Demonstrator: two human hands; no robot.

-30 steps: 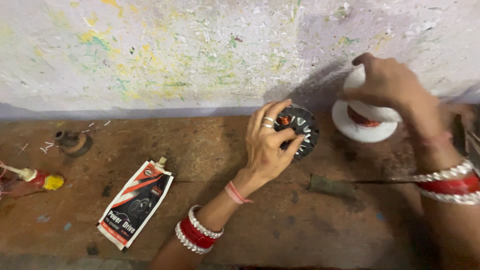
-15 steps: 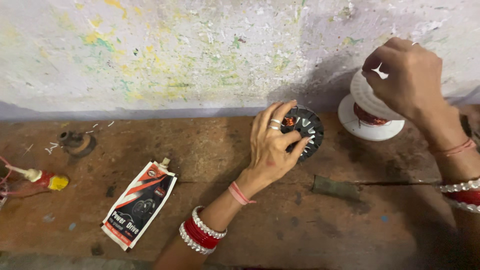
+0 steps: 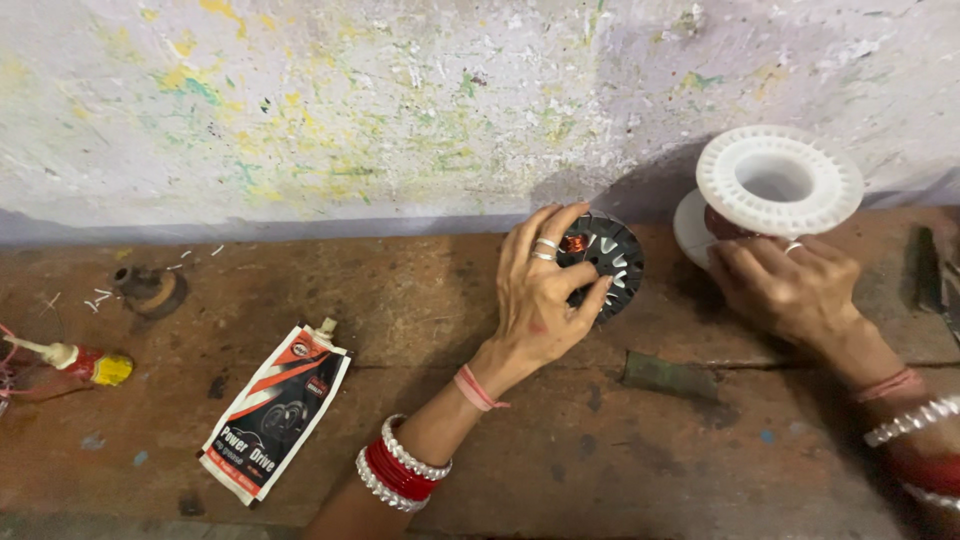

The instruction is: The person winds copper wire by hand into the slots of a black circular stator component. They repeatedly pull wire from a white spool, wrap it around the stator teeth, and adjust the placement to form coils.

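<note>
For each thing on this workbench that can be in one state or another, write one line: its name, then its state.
Left hand: gripping the round black stator, which lies flat on the bench.
Right hand: fingers on the white spool, which stands upright.
Pouch: lying flat, nozzle toward the wall.
Small tube: lying on its side.

The left hand (image 3: 545,290) lies palm down over the dark round stator (image 3: 610,262), fingers spread and curled on its rim, forearm angled in from below it. The right hand (image 3: 785,290), just right of the stator, has bent fingers.
</note>
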